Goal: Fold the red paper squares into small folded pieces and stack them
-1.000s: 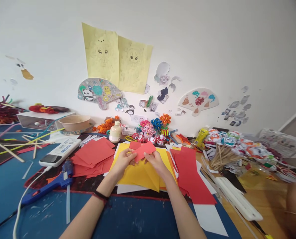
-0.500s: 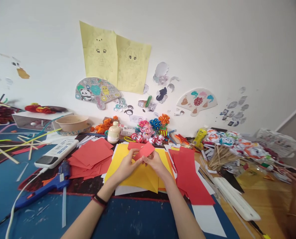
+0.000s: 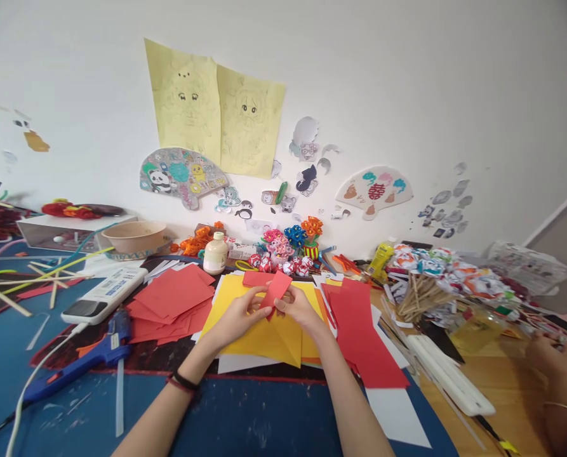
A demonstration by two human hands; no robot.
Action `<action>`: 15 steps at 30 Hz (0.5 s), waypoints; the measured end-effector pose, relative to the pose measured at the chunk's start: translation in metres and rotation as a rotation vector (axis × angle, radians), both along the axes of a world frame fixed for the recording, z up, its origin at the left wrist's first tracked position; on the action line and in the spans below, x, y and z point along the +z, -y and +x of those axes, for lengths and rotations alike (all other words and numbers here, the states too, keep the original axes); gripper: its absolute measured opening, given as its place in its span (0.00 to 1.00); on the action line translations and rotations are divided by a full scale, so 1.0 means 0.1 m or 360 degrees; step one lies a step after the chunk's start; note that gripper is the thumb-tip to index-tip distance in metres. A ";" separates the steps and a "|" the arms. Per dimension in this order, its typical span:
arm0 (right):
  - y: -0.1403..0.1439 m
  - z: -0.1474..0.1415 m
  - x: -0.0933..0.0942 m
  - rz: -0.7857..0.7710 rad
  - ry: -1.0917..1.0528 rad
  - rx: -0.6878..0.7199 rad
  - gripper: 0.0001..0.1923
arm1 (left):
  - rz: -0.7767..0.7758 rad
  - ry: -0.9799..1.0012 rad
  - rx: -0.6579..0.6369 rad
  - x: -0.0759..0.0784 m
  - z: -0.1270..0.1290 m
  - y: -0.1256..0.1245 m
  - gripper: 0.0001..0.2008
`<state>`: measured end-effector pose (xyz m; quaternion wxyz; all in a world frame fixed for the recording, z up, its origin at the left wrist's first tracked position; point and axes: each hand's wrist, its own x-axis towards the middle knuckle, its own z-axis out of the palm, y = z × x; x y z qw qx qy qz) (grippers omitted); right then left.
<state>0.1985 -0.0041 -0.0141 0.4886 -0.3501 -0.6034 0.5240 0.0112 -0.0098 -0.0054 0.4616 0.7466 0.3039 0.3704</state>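
Both hands meet over the middle of the table and share one thing — a small red paper strip (image 3: 274,289). The left hand (image 3: 238,312) pinches its lower left edge between thumb and fingertips, and the right hand (image 3: 298,309) pinches the lower right side, so each hand is closed on the paper and neither is nearer than the other. The strip stands tilted, its long axis running from low left up toward the right, lifted just above the yellow sheets (image 3: 264,330) that lie under the hands.

To the left of those sheets sits a loose pile of red squares (image 3: 171,299), then a white remote (image 3: 105,295) and a blue glue gun (image 3: 80,358) with its white cord. To the right lie long red strips (image 3: 364,333) partly over white paper — touching the yellow stack's edge. Behind the hands stand a small white bottle (image 3: 215,252) and a cluster of folded paper flowers (image 3: 287,244). Another person's hand (image 3: 550,355) rests at the far right edge, well apart. Nothing stands between the hands and the strip
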 end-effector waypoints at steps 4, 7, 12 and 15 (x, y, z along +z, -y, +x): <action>0.01 0.01 0.01 -0.0031 0.0023 -0.0026 0.26 | 0.0260 -0.0242 0.0247 0.01 0.00 0.02 0.21; 0.02 0.01 0.00 -0.0072 0.0033 -0.0040 0.21 | 0.0515 -0.0488 0.0548 0.01 0.03 0.02 0.16; 0.05 -0.01 -0.01 -0.0273 -0.0153 -0.0072 0.20 | 0.0574 -0.0558 0.0973 -0.03 -0.01 -0.05 0.18; 0.04 -0.04 -0.02 -0.0328 -0.0289 -0.0164 0.19 | 0.0437 -0.0475 0.1111 -0.03 -0.06 -0.10 0.18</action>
